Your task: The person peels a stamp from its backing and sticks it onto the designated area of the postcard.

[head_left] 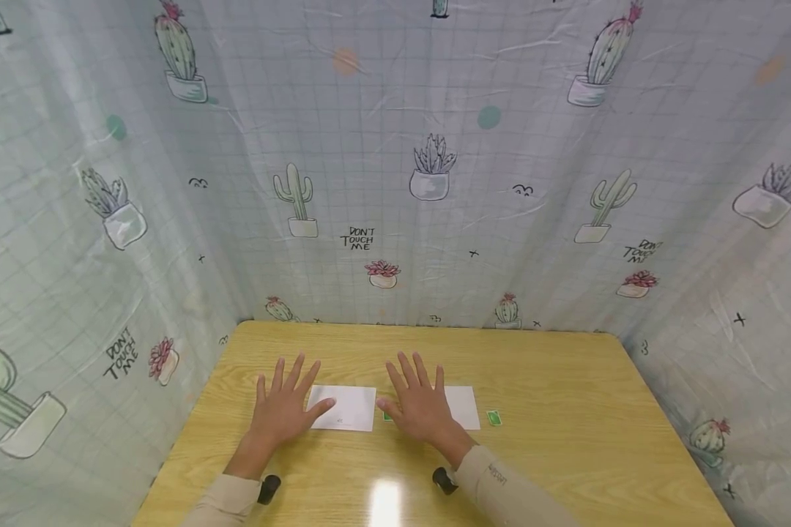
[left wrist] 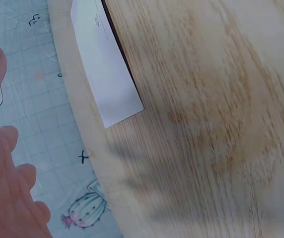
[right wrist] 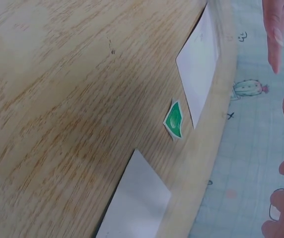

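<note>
Both hands hover over the wooden table with fingers spread, holding nothing. My left hand (head_left: 283,410) is at the left end of a white envelope-like rectangle (head_left: 356,410), its thumb overlapping it in the head view. Small printed marks show on that rectangle, also in the left wrist view (left wrist: 107,74). My right hand (head_left: 422,411) partly covers a second white rectangle (head_left: 463,407). A small green stamp-like piece with a white border (right wrist: 174,120) lies between the two rectangles, mostly hidden by the right hand in the head view. Another green piece (head_left: 494,418) lies right of the second rectangle.
The yellow-brown wooden table (head_left: 567,395) reaches back to a curtain (head_left: 395,146) printed with cacti, which also hangs along the left and right sides. Dark wrist bands (head_left: 444,481) show at the sleeves. Light glares off the table's near middle.
</note>
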### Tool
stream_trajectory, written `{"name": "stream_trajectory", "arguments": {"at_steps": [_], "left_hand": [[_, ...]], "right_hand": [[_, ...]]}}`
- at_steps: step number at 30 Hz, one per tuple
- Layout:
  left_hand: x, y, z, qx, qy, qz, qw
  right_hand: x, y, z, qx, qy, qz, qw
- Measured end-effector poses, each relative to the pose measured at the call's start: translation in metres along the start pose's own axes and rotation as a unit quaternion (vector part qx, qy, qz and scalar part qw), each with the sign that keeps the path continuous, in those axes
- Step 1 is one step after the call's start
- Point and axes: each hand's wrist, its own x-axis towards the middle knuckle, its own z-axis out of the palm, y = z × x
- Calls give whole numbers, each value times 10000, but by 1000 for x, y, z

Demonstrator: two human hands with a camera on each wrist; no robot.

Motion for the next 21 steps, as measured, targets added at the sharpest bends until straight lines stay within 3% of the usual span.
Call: {"name": "stream_trajectory", "arguments": {"at_steps": [21], "left_hand": [[-4, -8, 10, -185, -24, 36, 9998]], "right_hand": [[-1, 3, 9, 102, -1, -53, 9999]]}}
